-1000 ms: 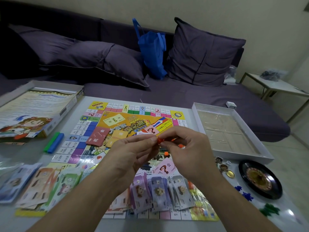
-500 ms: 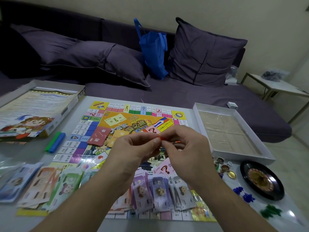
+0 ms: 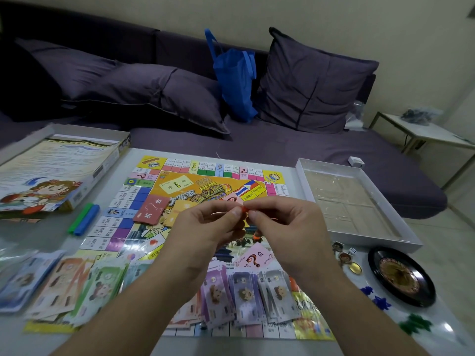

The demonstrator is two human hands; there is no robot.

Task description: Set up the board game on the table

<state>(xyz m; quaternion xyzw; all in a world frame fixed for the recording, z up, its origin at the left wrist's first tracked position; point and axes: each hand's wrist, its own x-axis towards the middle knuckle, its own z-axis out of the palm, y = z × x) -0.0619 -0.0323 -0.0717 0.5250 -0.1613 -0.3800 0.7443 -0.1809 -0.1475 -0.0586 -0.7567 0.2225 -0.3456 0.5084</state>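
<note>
Orange small piece (image 3: pixel 244 209) pinched between left hand (image 3: pixel 205 232) and right hand (image 3: pixel 290 232), held above the board (image 3: pixel 205 186). Board unfolded on table (image 3: pixel 108 160), paper money (image 3: pixel 244 294) fanned out. Likely left: placing pieces, tokens (image 3: pixel 343 255), dice.

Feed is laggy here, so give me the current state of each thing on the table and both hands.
Game board: unfolded flat.
Orange piece: pinched between both hands.
Left hand: pinching it.
Right hand: pinching it.
Banknotes: fanned over the board's near edge.
White box tray: open.
Roulette wheel: flat.
</note>
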